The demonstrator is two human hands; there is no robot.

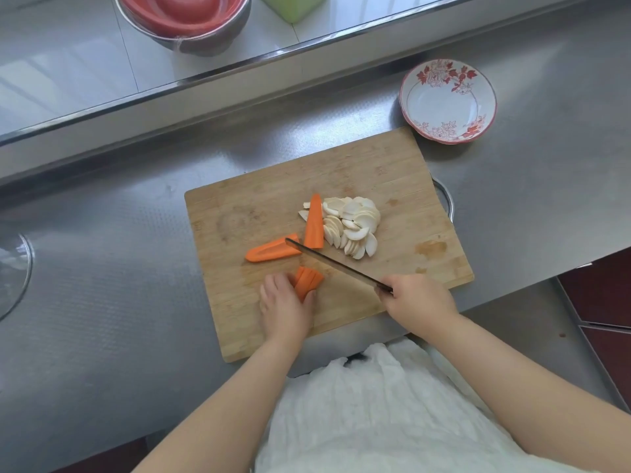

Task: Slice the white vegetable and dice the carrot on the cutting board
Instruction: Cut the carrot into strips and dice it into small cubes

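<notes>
On the wooden cutting board [392, 172] lies a pile of white vegetable slices [353, 225]. Two long carrot pieces rest beside it: one upright wedge [314, 223] touching the slices and one lying flat [269, 251] to the left. My left hand [285, 307] grips a bundle of carrot strips [307, 280] near the board's front. My right hand [418, 300] holds the handle of a knife [336, 266], whose blade slants up-left over the board with its tip at the flat carrot piece, just beyond the strips.
An empty white bowl with red flowers [448, 102] stands past the board's far right corner. Stacked red bowls in a metal basin [184, 18] and a green container [293, 6] sit on the raised back ledge. A metal handle [445, 199] pokes out at the board's right edge.
</notes>
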